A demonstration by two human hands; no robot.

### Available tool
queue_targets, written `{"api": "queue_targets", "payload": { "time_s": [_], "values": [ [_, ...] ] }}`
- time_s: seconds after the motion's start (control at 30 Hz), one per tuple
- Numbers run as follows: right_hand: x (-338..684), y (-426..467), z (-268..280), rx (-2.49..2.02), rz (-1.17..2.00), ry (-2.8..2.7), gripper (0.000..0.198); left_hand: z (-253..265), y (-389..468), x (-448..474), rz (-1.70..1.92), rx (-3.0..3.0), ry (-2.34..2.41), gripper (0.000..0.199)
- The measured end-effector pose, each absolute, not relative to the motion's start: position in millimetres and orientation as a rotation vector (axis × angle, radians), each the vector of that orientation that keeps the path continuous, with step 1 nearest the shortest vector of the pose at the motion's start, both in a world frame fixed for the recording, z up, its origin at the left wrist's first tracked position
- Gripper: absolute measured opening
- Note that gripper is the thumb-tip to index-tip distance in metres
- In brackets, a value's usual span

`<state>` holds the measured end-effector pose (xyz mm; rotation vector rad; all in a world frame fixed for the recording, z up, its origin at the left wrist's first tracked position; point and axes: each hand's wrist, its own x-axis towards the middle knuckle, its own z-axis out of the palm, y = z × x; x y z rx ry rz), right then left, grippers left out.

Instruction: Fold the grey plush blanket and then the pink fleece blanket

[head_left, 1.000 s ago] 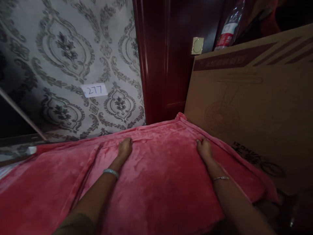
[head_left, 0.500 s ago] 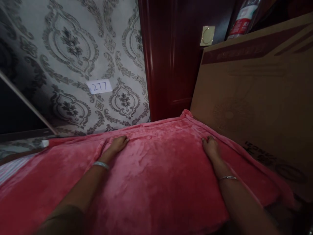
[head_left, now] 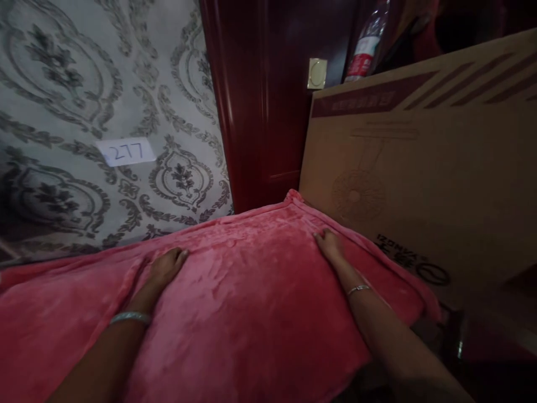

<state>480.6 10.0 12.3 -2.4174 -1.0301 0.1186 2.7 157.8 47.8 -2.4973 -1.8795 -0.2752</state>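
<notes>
A plush pink-red blanket (head_left: 251, 302) spreads over the surface in front of me, with a ridge or fold beside my left forearm. On its left part, my left hand (head_left: 168, 266) is closed on the fabric, fingers curled down into it. Farther right, near the blanket's right edge, my right hand (head_left: 330, 244) pinches the cloth between thumb and fingers. The fabric between the hands lies fairly smooth, with slight ripples. A bunched corner (head_left: 294, 196) of the blanket sticks up at the back.
Behind the blanket stand a patterned wallpapered wall (head_left: 163, 106) with a paper label (head_left: 128, 151) reading 277, and a dark red door (head_left: 255, 112). A large cardboard box (head_left: 403, 184) borders the right side. A plastic bottle (head_left: 364, 53) stands behind the box's top edge.
The view has turned to the right, so wall, box and hands sit farther left in the picture. Both hands keep their hold on the blanket in about the same places.
</notes>
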Motion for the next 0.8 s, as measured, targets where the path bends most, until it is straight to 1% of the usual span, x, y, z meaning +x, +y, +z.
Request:
{"api": "queue_targets", "payload": {
  "time_s": [0.1,0.17,0.27,0.37,0.5,0.6,0.73,0.8],
  "values": [
    [486,25,19,-2.379,0.095,-1.098,0.033,50,160,8,-0.327,-2.576,-1.837,0.048],
    [489,35,23,-2.351,0.089,-1.133,0.033,52,160,20,-0.362,-2.639,-1.768,0.045],
    [493,47,27,-2.314,0.095,-1.171,0.031,52,161,41,-0.357,-2.693,-1.706,0.035],
    [496,56,27,-2.316,0.085,-1.150,0.028,47,164,54,-0.412,-2.625,-1.762,0.026],
    [494,63,21,-2.363,0.065,-1.083,0.033,39,167,57,-0.537,-2.512,-1.864,0.030],
    [490,65,19,-2.392,0.072,-1.073,0.033,38,168,56,-0.452,-2.485,-1.922,0.033],
    [482,61,30,-2.426,0.103,-1.102,0.035,50,166,62,-0.214,-2.501,-1.936,0.036],
    [471,56,40,-2.417,0.073,-1.141,0.040,59,160,75,-0.232,-2.448,-1.896,0.037]
  ]
}}
